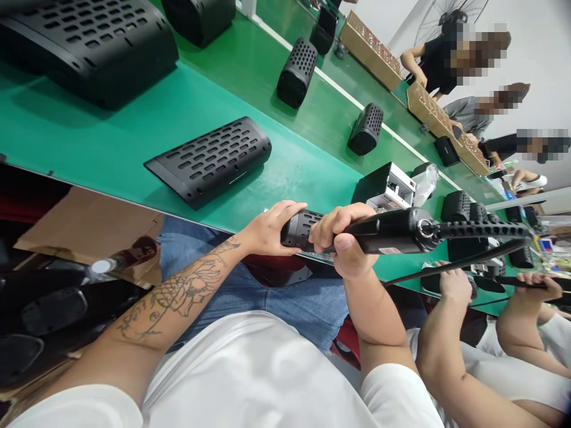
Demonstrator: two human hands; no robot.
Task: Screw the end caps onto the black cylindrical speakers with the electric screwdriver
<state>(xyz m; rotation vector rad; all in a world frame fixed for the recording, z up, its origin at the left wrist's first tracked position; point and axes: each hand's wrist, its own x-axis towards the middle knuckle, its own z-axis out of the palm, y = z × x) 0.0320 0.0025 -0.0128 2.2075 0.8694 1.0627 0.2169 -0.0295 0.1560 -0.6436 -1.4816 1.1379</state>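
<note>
My left hand (270,229), on a tattooed forearm, is closed around the end of a small black perforated speaker housing (298,230), held just off the near edge of the green belt (111,148). My right hand (343,241) is wrapped around a black electric screwdriver (392,232), whose tip end meets the housing under my fingers. The tool's cable, inside a perforated sleeve (482,229), runs off to the right. The bit itself is hidden by my hand.
A flat black grille panel (209,160) lies on the belt in front of me, and a larger one (89,47) farther left. Black cylinder housings (297,71) (366,128) ride the far lane. A co-worker's hands (452,282) work at my right. Cardboard trays (370,50) line the far side.
</note>
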